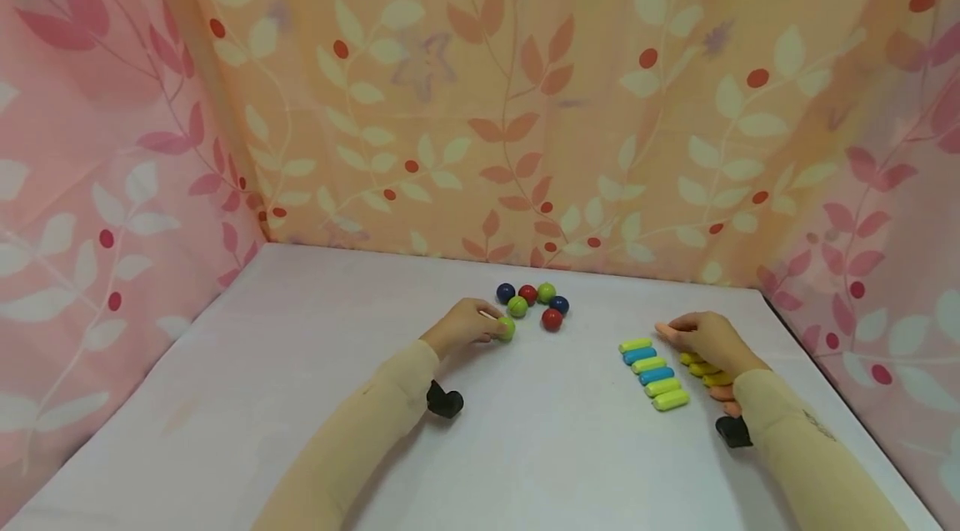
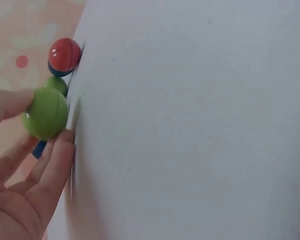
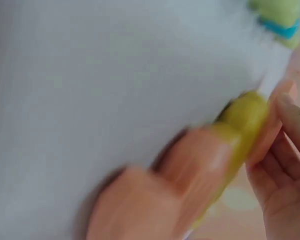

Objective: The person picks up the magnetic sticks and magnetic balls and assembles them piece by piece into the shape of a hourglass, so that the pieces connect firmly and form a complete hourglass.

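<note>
My left hand (image 1: 469,324) pinches a green ball (image 2: 46,114) between thumb and fingers, low over the white table. Just beyond it is a loose cluster of small balls: a red ball (image 1: 552,319), a dark blue ball (image 1: 506,293), another green ball (image 1: 547,293) and others. On the right side my right hand (image 1: 708,338) pinches a smooth orange elongated piece (image 3: 270,127) by thumb and fingertips. Under that hand and wrist, yellow pieces (image 1: 697,366) and more orange pieces (image 3: 135,205) lie in a row, partly hidden in the head view.
Left of my right hand, a slanted row of short sticks alternates partly between lime sticks (image 1: 671,400) and blue sticks (image 1: 657,376). A floral curtain (image 1: 465,97) hangs along the back and both sides of the white table (image 1: 247,398).
</note>
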The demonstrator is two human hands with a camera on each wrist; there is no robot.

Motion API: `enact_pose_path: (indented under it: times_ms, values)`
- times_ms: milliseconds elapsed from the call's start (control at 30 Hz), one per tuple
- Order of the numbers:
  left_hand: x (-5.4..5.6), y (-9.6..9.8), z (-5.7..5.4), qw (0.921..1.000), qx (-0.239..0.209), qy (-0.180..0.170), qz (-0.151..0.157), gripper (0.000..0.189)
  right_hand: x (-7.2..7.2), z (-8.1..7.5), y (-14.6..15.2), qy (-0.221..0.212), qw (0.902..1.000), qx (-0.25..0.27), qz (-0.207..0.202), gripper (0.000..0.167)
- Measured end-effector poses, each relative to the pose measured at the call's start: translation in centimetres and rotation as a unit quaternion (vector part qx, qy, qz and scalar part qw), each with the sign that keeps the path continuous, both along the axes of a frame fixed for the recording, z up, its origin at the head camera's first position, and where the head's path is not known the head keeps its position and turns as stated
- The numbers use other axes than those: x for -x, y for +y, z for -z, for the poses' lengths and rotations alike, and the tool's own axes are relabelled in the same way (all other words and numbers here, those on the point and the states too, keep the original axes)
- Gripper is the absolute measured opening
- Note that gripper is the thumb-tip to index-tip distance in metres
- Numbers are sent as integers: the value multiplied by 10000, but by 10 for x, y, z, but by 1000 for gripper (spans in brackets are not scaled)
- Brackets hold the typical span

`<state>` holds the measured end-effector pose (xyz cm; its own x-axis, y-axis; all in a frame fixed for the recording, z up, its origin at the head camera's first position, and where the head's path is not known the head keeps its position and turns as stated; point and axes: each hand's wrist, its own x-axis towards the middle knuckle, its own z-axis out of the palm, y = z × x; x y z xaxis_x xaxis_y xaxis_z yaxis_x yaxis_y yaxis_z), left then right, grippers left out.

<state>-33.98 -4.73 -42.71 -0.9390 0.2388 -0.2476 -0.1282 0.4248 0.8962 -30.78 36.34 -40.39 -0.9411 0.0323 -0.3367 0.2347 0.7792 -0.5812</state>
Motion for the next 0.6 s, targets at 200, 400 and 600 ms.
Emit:
enact_pose_path:
  times_ms: [200,400,600]
  values:
    - [-8,-16,5,9965,-512,-472,-467,31,-14,-12,-41,974,9941,-224,-430,73]
    - [-16,-20,8,9858,-1280,-931,-568,31,-37,-16,-95,1368,9871,300,-772,53]
    - [-29,-22,10,9741,-1938,-1001,-597,31,-50,-5,-139,1307,9828,566,-1173,34]
